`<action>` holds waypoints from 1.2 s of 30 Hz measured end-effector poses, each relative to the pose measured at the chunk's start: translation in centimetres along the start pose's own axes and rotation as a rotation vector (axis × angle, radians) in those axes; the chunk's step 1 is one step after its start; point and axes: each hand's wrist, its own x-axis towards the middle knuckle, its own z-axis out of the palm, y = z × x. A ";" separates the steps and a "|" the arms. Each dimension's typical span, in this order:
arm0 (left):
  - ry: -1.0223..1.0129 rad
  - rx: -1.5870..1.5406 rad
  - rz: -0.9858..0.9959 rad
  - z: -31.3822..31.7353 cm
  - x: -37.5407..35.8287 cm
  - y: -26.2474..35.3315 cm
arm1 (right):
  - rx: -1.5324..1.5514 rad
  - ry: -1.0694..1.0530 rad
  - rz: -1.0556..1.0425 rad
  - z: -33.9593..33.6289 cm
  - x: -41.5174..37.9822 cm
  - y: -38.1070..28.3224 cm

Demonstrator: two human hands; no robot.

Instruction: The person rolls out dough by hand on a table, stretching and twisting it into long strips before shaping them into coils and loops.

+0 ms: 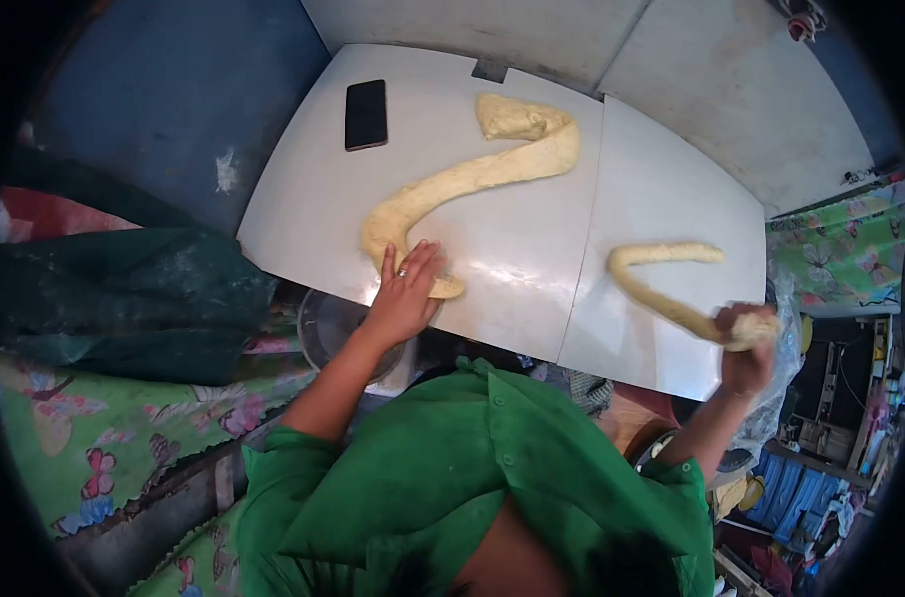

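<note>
Green shirt (pixel 492 468) fabric fills the lower centre of the view, nearest the lens. Left hand (pixel 404 289) lies flat, fingers spread and extended, pressing the near end of the long dough rope (pixel 472 179) against the white tabletop (pixel 512 259). From this end, the rope's long axis runs away from the person and to the right, then curls back into a folded lump at the far end. Right hand (pixel 746 333) is closed around one end of the short dough rope (pixel 661 274), lifted at the table's right edge. This rope extends left and hooks back to the right, away from the person. Black phone (pixel 366 114) lies near the far left corner, well apart from both ropes. Bare tabletop remains between the two ropes. Plastic bag (pixel 783 368) sits just beside the right hand.
</note>
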 end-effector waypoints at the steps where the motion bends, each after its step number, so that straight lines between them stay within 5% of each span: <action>1: -0.004 -0.005 0.002 -0.7 -0.1 0.2 | -0.012 0.006 -0.146 0.0 -0.2 -2.1; 4: -0.093 -0.182 0.034 -3.3 -0.1 1.1 | 0.086 0.167 -0.195 2.9 -0.8 -1.3; 5: -0.153 -0.138 0.075 -4.1 -0.4 1.5 | 0.035 0.286 -0.171 -0.1 -2.4 4.2; 6: -0.211 -0.092 0.116 -4.4 -0.6 1.9 | -0.343 0.414 0.041 3.2 -2.1 7.5; 8: -0.157 -0.132 0.055 -4.1 -1.2 2.5 | -0.836 -0.248 0.288 12.0 -1.0 11.2; 10: -0.106 -0.172 -0.004 -3.7 -1.9 3.0 | -1.505 -0.610 0.076 15.4 -3.2 19.0; 12: -0.060 -0.171 -0.041 -3.0 -2.3 3.2 | -1.603 -0.555 -0.082 16.5 -1.0 20.1; 14: -0.035 -0.195 -0.056 -2.5 -2.0 3.6 | -1.660 -0.359 0.014 16.7 5.0 21.0; 16: -0.008 -0.210 -0.063 -2.4 -1.4 4.4 | -1.765 -0.025 -0.178 15.8 10.7 23.0; 19: 0.014 -0.134 0.009 -2.4 -0.1 5.6 | -1.845 -0.255 -0.112 15.2 9.8 25.5; 23: -0.014 -0.261 0.118 -1.3 -1.1 7.0 | -1.552 -0.930 -0.079 16.4 -3.8 18.4; 26: -0.067 -0.394 0.142 1.1 -1.0 8.7 | -1.503 -0.805 -0.268 13.3 -0.6 21.0; 29: 0.070 -0.406 0.086 3.2 1.4 10.9 | -1.684 -0.168 -0.171 13.1 11.3 22.4; 31: 0.099 -0.196 0.050 3.8 4.2 12.1 | -1.735 0.089 -0.326 10.6 17.5 22.8; 33: 0.058 -0.162 0.037 5.5 6.4 13.5 | -1.298 -0.022 -0.206 6.5 18.6 18.0; 35: -0.084 0.161 0.291 7.6 9.0 15.3 | -1.149 -0.274 -0.095 -0.9 16.8 13.3; 36: -0.082 0.168 0.401 8.5 10.2 15.7 | -1.376 -0.380 -0.135 -5.4 14.2 12.3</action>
